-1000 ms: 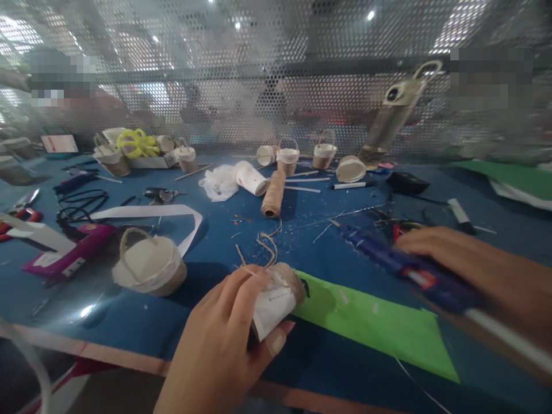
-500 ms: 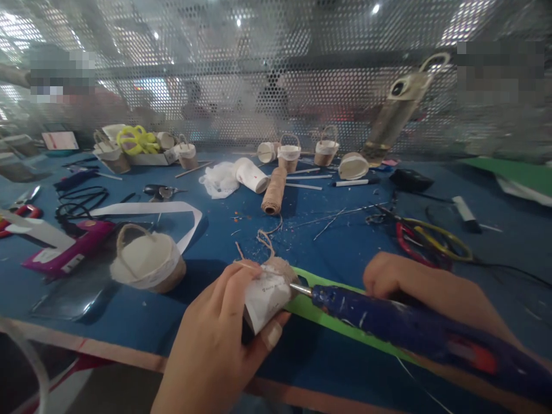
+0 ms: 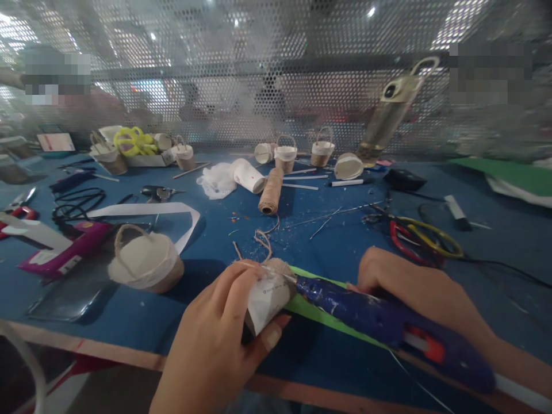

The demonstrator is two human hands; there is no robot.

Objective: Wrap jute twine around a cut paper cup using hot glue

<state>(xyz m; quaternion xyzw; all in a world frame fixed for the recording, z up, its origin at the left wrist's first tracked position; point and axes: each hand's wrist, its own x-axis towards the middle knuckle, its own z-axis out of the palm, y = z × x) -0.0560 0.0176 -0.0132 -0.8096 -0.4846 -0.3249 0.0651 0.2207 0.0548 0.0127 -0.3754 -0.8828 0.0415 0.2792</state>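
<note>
My left hand point(image 3: 219, 328) is closed round a small paper cup point(image 3: 268, 299), tipped on its side, with twine wound about its far end. In my right hand point(image 3: 401, 287) is a blue glue gun point(image 3: 357, 313) with a red patch on its body; a white glue stick point(image 3: 521, 394) sticks out of its back. The gun's metal nozzle touches or nearly touches the cup beside my left fingers. A loose length of twine point(image 3: 268, 244) runs from the cup toward the twine roll point(image 3: 271, 192). Beneath the gun lies a green strip point(image 3: 317, 310).
Left of my hand stands a twine-wrapped cup basket point(image 3: 149, 264), near a purple box-like thing point(image 3: 71, 247) and a clear case point(image 3: 64, 302). Red and yellow handled tools point(image 3: 425, 241) lie at right. Several small baskets and a bottle point(image 3: 390, 109) line the mesh screen point(image 3: 241, 86).
The glue gun has moved left and up, its nozzle now farther across the cup. My right hand has shifted slightly left with it. The left hand still holds the cup.
</note>
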